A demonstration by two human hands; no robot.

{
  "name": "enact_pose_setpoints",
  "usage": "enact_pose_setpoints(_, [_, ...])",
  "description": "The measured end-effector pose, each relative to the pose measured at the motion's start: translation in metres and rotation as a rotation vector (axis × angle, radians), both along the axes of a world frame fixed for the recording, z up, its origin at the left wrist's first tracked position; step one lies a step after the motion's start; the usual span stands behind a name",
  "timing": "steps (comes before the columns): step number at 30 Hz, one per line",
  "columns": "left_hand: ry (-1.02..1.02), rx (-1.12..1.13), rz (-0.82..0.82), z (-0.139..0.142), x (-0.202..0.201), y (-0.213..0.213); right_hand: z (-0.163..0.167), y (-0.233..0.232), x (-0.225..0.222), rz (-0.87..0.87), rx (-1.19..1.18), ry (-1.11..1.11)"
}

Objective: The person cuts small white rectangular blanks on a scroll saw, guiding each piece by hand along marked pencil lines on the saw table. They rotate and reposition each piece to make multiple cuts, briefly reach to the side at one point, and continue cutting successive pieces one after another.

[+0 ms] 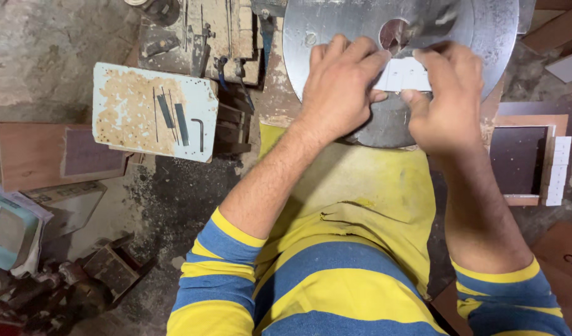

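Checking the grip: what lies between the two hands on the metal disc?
Head view: a row of small white blocks spans between left hand and right hand.

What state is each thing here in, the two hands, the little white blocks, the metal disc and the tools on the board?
Left hand: fingers curled, pressing the row of small white blocks.
Right hand: fingers pinching the same row.
Row of small white blocks: lined up side by side, flat on the disc.
Round grey metal disc: lying flat, centre hole uncovered.
Worn pale-blue board: flat, bearing thin metal blades and a hex key.

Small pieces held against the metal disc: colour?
White pieces, held by both hands; head view.
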State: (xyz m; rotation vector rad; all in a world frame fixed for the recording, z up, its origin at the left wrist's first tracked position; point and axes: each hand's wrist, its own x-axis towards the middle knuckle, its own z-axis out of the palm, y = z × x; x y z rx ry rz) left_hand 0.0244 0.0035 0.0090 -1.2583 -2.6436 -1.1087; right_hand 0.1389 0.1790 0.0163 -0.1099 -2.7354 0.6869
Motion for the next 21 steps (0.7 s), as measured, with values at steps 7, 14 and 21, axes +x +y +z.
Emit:
enact_pose_setpoints(7, [0.001, -0.011, -0.012, -0.005, 0.0, 0.006, 0.002, -0.007, 0.0, -0.004, -0.015, -0.008])
enact_pose_setpoints(14, [-0.028, 0.026, -0.055, -0.012, -0.013, 0.002, -0.011, -0.004, -0.004, -0.091, 0.005, 0.003])
enact_pose_setpoints(21, [0.021, 0.048, 0.034, -0.013, -0.008, -0.003, -0.006, -0.002, -0.005, -0.03, 0.036, 0.009])
